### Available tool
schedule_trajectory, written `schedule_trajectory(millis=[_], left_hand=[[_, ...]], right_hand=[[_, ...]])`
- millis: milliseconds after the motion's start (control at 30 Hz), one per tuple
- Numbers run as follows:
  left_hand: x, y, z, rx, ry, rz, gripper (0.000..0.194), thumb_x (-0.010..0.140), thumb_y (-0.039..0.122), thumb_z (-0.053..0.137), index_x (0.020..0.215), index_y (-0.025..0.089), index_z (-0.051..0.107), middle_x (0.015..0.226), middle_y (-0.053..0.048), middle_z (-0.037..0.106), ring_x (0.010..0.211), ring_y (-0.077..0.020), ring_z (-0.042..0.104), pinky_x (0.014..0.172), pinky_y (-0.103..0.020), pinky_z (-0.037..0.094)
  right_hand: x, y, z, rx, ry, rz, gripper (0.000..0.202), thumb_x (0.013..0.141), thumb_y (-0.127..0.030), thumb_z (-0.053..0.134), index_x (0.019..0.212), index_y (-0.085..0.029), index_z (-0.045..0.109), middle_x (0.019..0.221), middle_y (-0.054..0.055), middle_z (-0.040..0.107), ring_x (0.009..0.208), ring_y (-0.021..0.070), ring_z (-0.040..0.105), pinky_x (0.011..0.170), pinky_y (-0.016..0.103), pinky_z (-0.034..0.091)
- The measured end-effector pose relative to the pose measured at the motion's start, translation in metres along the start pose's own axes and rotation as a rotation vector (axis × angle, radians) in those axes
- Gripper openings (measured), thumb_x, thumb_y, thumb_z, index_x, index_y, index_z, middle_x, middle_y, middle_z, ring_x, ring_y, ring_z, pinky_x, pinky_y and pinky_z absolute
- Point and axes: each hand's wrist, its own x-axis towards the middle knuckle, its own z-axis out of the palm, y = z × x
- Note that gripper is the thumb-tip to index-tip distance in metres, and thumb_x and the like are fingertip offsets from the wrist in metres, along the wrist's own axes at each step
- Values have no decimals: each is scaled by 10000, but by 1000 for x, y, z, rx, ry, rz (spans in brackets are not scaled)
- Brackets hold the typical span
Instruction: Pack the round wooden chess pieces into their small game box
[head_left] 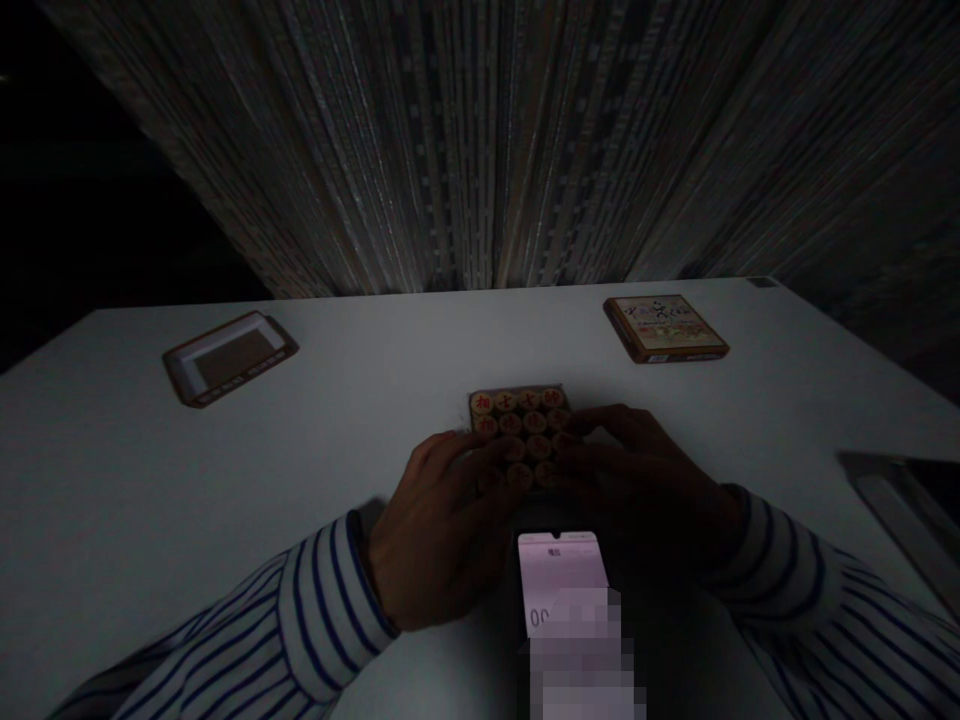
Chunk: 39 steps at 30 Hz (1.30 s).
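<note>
A square block of Chinese chess pieces (533, 421), round and wooden with red characters, lies in rows in a shallow tray or wrapper on the white table. My left hand (446, 530) reaches over its left and near side, fingers stretched out and resting on the pieces. At the right side my right hand (641, 470) has its fingers apart, the tips touching the edge pieces. Both hands partly cover the lower rows. Deep shadow hides my right thumb. Just nearer to me is a lit phone (564, 570) showing a timer-like screen, its lower part pixelated.
On the left of the white table (360, 370) lies an open, shallow box part (230, 357). A flat printed box (666, 328) rests at the back right. Some dark-and-light object (907, 510) sits at the right edge. Behind the table hangs a string curtain (480, 150). The light is dim.
</note>
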Motion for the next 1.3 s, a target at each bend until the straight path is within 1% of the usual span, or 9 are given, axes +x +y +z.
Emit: schedule_trajectory(millis=[300, 400, 500, 600, 667, 833, 967, 1300], left_hand=[[0, 0, -2, -5, 24, 3, 381, 735, 189, 485, 1108, 187, 559, 1206, -102, 507, 1118, -288, 402, 905, -520, 349], [-4, -4, -4, 16, 96, -24, 343, 741, 179, 499, 1076, 187, 569, 1171, -97, 533, 1100, -277, 425, 888, -497, 373], [-7, -10, -7, 39, 185, -74, 240, 763, 169, 523, 989, 192, 601, 1097, -78, 579, 1031, -246, 482, 836, -445, 415], [-7, -13, -9, 36, 219, -130, 158, 774, 188, 554, 916, 193, 624, 993, -64, 617, 933, -211, 534, 777, -398, 444], [-6, -14, -9, 22, 212, -160, 147, 770, 216, 573, 904, 194, 629, 960, -63, 624, 906, -205, 545, 753, -388, 453], [-6, -15, -4, 2, 186, -190, 171, 765, 254, 585, 917, 195, 635, 981, -74, 611, 930, -220, 534, 757, -412, 450], [-8, -17, 0, -8, 167, -203, 193, 757, 243, 594, 936, 183, 639, 998, -87, 596, 945, -229, 520, 772, -424, 441], [-9, -18, 3, -24, 162, -211, 203, 762, 264, 590, 941, 185, 644, 1005, -91, 588, 954, -237, 512, 777, -432, 436]], right_hand=[[-2, 0, 1, 4, -12, 10, 149, 766, -301, 568, 870, -205, 614, 1017, 102, 583, 941, 222, 544, 788, 423, 446], [-2, 1, 1, -12, -15, 3, 153, 764, -283, 573, 886, -197, 606, 1021, 105, 581, 945, 221, 542, 786, 418, 446], [-2, 1, 1, -28, -10, -5, 152, 760, -275, 579, 881, -187, 603, 1010, 107, 584, 938, 220, 544, 786, 414, 445], [-1, -2, 1, -36, -6, 6, 122, 762, -275, 577, 848, -194, 609, 1005, 101, 586, 939, 223, 542, 788, 416, 442], [0, -5, 2, -39, 8, 7, 106, 765, -263, 573, 840, -199, 613, 1004, 100, 585, 934, 224, 540, 784, 418, 440], [5, -12, 9, -61, 32, -20, 169, 771, -255, 566, 925, -197, 606, 1020, 107, 580, 944, 224, 535, 796, 408, 435], [9, -15, 13, -81, 32, -60, 138, 768, -259, 572, 879, -185, 607, 1008, 105, 589, 949, 224, 532, 798, 400, 426], [13, -18, 15, -41, 27, -65, 87, 770, -246, 576, 823, -184, 607, 977, 85, 604, 945, 209, 535, 795, 392, 408]])
